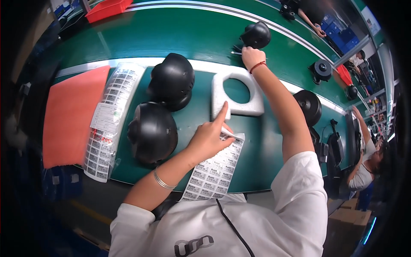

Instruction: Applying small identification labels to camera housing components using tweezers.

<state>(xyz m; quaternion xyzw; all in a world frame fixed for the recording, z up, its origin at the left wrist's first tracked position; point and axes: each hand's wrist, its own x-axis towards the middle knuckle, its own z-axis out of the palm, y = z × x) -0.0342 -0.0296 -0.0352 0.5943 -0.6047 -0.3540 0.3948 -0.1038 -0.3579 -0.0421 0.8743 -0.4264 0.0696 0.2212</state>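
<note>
My left hand (209,138) is closed on the upper end of a white sheet of printed labels (214,171), its index finger stretched toward a white foam frame (220,92) with a round hole. That sheet runs down over the table's near edge toward my body. My right arm reaches far out over the green belt, where my right hand (253,58) is closed at the lower side of a black dome-shaped housing (257,35). The fingertips there are hidden behind the hand. Left of the foam frame sit two larger black rounded housings (172,77), (153,132).
At the left lie an orange-red sheet (72,120) and a bagged stack of label sheets (113,115). More black units (309,107), (321,70) stand at the right. A red bin (107,9) is at the far left. Other people work across the belt and at the right.
</note>
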